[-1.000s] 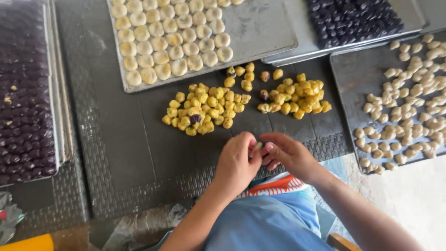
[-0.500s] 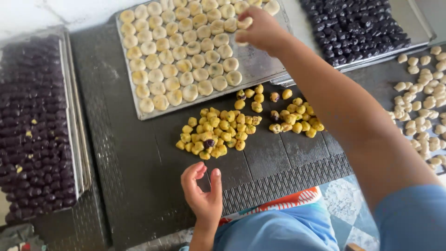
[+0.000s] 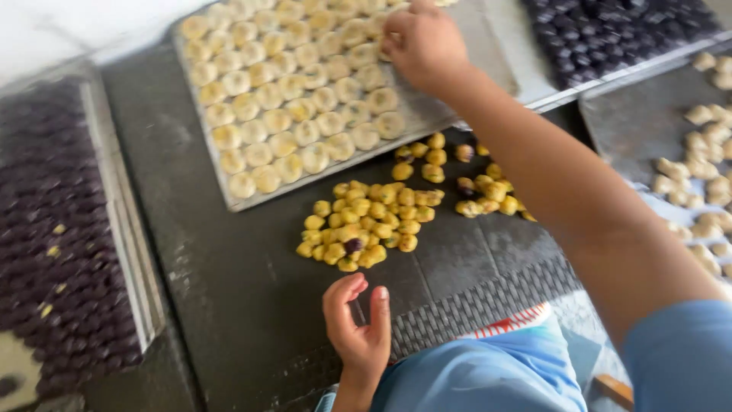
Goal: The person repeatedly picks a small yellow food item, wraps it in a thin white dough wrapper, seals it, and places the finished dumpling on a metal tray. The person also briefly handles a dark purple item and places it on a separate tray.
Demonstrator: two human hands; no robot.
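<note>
The right hand reaches to the far side over the metal tray of pale round dough balls, its fingers curled down at the end of a row; whether they pinch a ball I cannot tell. The left hand rests near the body, palm up, fingers loosely open and holding nothing. Between them a pile of small yellow dough pieces lies on the dark tabletop. Trays of dark purple balls sit left and far right.

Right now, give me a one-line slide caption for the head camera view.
Right hand reaches over a tray of pale dough rounds; left hand rests open near a pile of yellow balls.
</note>
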